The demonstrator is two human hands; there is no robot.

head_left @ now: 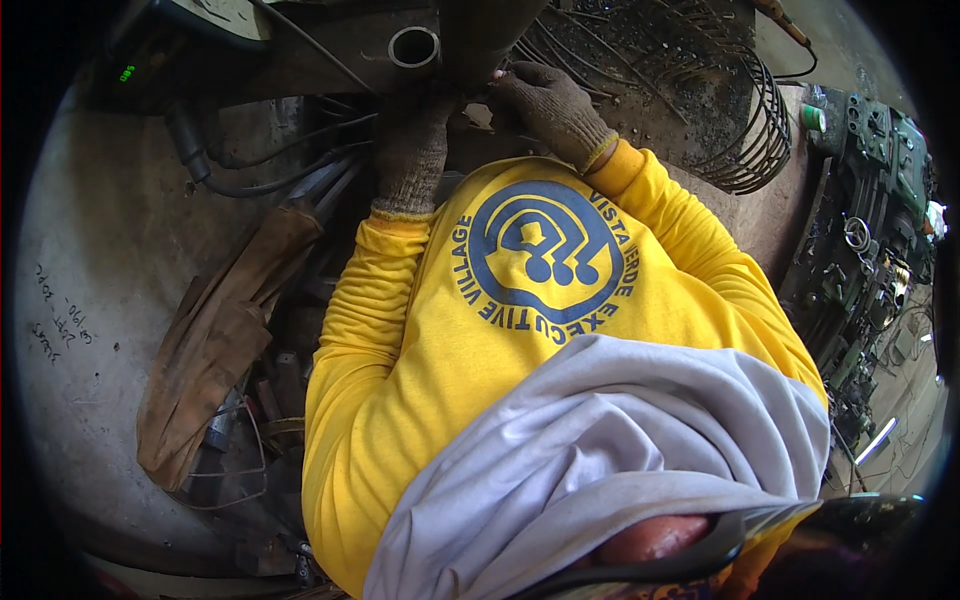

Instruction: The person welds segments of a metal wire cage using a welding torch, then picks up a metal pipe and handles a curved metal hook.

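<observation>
My left hand (415, 140), in a dirty knit glove, reaches up to the base of a dark upright metal post (487, 35). Deep shadow covers its fingers, so their grip does not show. On the other side, my right hand (550, 105) wears a matching glove. Its fingers are curled in beside the post, with a bare fingertip poking out of the glove. Whatever they may hold is too small or dark to make out. Just above my left hand is the round open end of a metal pipe (414, 47).
A box-shaped machine (150, 50) with a green lit display stands upper left, a thick cable (190, 145) below it. Brown cloth (215, 350) hangs at left by a grey panel (90, 280). Upper right are a curved-bar metal basket (755, 140) and greenish machinery (880, 160).
</observation>
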